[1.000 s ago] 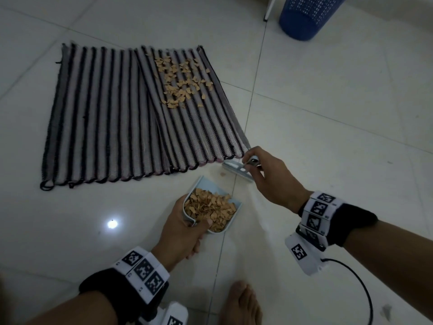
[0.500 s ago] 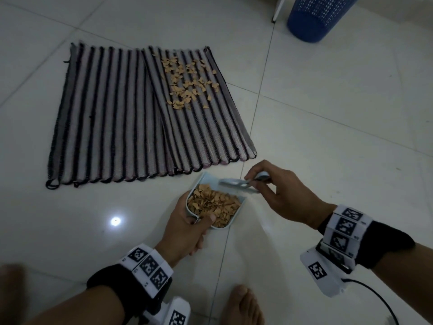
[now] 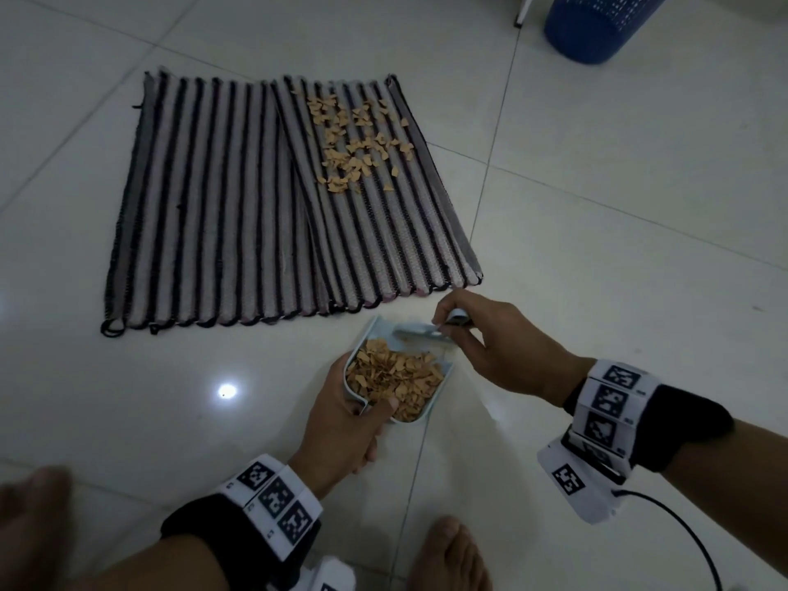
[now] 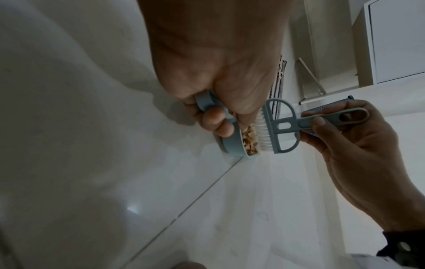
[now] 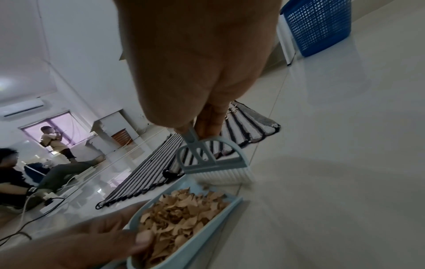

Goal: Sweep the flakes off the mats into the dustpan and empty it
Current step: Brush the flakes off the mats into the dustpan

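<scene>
My left hand (image 3: 345,424) grips the handle of a small light-blue dustpan (image 3: 441,375) heaped with tan flakes (image 3: 392,375), just in front of the striped mats (image 3: 239,198). My right hand (image 3: 482,339) pinches the handle of a little blue brush (image 3: 420,332), whose white bristles (image 4: 262,131) sit at the dustpan's open mouth. In the right wrist view the brush (image 5: 214,162) stands over the far end of the dustpan (image 5: 190,242). A patch of flakes (image 3: 358,142) lies on the far part of the right mat.
A blue mesh basket (image 3: 597,23) stands at the far right on the white tiled floor. My bare feet (image 3: 452,556) are near the bottom edge. People (image 5: 57,142) and cables (image 5: 34,205) show off to the left in the right wrist view.
The right hand has brought the brush from the floor beside the mat's corner to the dustpan's mouth. The left hand has kept hold of the dustpan.
</scene>
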